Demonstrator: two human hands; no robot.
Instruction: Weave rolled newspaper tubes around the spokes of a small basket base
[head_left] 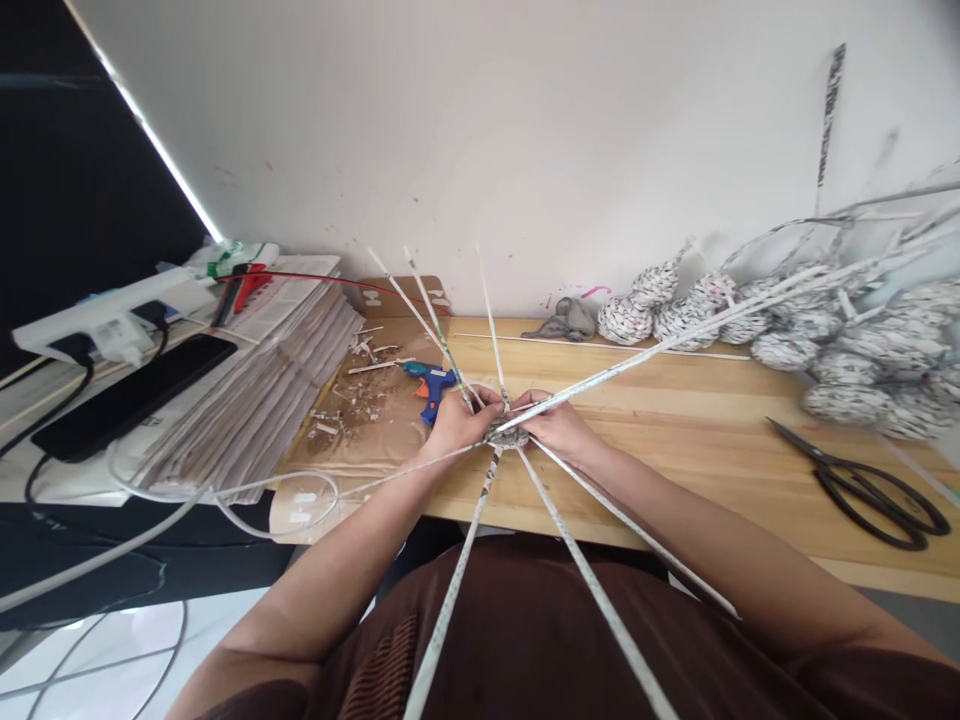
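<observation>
Between my hands, over the near part of the wooden table, is a small round woven paper base. Long rolled newspaper strips fan out from it in several directions. My left hand is closed on its left side, thumb and fingers pinching the weave near the upright strips. On the right side my right hand pinches the edge of the base, close to a long paper strip that slants up to the right. Fingertips partly hide the weave. A blue glue gun lies just beyond my left hand.
Black scissors lie at the right. Several woven paper gourd shapes are piled at the back right beside a grey cloth. Stacked newspapers, a phone and a power strip occupy the left. Paper scraps litter the cardboard.
</observation>
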